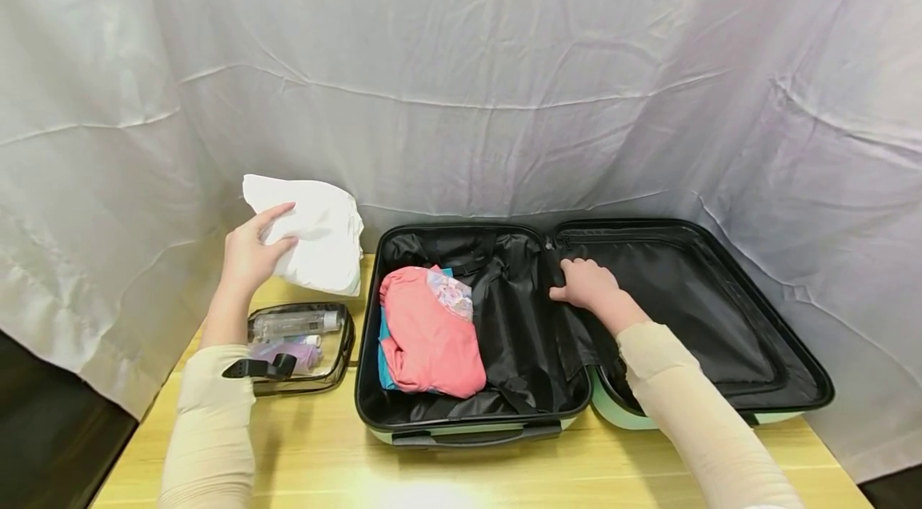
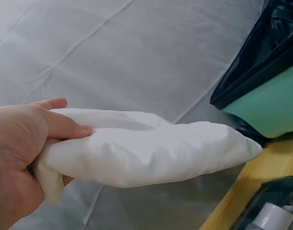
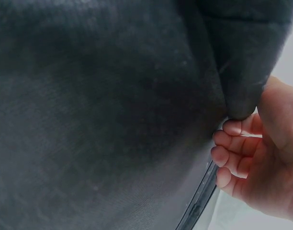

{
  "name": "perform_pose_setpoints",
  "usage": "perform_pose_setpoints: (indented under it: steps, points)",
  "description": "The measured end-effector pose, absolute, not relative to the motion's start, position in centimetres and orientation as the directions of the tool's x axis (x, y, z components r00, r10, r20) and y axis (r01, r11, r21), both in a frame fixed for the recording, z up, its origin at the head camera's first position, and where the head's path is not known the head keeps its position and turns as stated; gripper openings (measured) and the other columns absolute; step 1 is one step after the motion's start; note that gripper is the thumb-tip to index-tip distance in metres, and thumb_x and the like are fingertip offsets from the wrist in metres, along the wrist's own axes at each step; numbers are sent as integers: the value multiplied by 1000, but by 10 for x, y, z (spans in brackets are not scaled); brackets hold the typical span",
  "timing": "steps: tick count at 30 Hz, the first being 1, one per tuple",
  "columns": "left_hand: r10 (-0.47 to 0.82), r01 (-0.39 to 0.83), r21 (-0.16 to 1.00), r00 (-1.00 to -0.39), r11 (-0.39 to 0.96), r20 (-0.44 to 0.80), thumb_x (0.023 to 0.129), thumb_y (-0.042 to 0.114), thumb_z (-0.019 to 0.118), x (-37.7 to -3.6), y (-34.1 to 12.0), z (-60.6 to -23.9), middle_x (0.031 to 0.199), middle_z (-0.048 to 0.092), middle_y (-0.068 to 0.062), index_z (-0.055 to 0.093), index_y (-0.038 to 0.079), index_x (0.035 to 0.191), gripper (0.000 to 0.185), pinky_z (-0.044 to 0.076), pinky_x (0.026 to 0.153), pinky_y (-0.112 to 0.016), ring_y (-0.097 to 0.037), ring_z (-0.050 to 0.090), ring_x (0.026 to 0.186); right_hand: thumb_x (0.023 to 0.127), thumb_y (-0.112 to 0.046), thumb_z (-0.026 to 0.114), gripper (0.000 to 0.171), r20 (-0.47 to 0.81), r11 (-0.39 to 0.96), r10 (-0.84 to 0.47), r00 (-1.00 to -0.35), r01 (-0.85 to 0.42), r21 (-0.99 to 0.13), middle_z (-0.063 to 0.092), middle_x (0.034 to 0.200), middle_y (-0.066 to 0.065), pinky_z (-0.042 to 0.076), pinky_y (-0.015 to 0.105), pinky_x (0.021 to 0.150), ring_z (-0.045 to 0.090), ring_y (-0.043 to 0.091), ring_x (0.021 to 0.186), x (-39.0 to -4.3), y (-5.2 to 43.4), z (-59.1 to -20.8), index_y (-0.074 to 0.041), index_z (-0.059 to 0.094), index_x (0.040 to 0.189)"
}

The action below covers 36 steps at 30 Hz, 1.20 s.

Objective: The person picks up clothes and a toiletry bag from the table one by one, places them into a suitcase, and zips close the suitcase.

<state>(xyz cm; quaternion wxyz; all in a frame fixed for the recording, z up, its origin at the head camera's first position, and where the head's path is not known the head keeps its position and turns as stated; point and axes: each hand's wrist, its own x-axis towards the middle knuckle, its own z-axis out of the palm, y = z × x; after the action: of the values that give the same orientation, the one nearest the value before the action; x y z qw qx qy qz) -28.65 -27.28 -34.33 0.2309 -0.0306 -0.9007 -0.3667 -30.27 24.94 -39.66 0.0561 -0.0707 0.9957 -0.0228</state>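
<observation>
Head: left hand [image 1: 248,253] grips white bundle [image 1: 317,233], raised left of suitcase [image 1: 461,413]; right hand [image 1: 587,285] pinches black lining [image 1: 526,333] at its hinge.
Left wrist: thumb and fingers [image 2: 65,127] clasp the bundle [image 2: 156,153].
Right wrist: curled fingers [image 3: 232,153] hold the lining [image 3: 113,105].

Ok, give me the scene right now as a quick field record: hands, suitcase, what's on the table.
left hand: grips white folded cloth, held up above the table
right hand: pinches black lining flap at the suitcase's middle
suitcase: open flat, mint shell, black lining
packed: pink garment over a teal one in left half
table: clear toiletry pouch with bottles, beside the suitcase
</observation>
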Motion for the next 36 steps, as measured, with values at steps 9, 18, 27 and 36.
perform_pose_setpoints:
  steps: [9,18,27,36]
  points:
    - [-90,294,626,-857,723,507,84,8,74,-279,-262,-329,135,59,-19,62,23,133,53,44,94,-49,-40,57,120,91,-43,61,68,-108,989,-147,-983,-142,-52,51,136,29,46,60,95,52,47,121,-303,249,-394,3,47,139]
    - [-69,343,624,-839,702,539,84,9,74,-275,-250,-317,134,62,-13,63,26,132,52,45,92,-43,-33,58,121,91,-43,61,68,-113,989,-149,-982,-146,-37,51,137,30,46,60,95,52,47,121,-304,249,-394,3,47,139]
    - [-43,401,594,-804,697,593,82,8,76,-270,-241,-308,129,66,-10,66,27,128,50,39,82,-13,-28,62,114,91,-43,62,66,-108,986,-165,-980,-165,-7,54,134,28,47,59,94,53,46,119,-305,248,-392,3,49,137]
    - [-37,434,614,-797,659,603,83,11,76,-265,-233,-299,129,65,-11,65,28,128,49,37,80,-6,-27,62,114,91,-45,61,67,-129,984,-170,-977,-175,24,55,135,27,47,58,96,55,44,120,-305,247,-389,3,49,137]
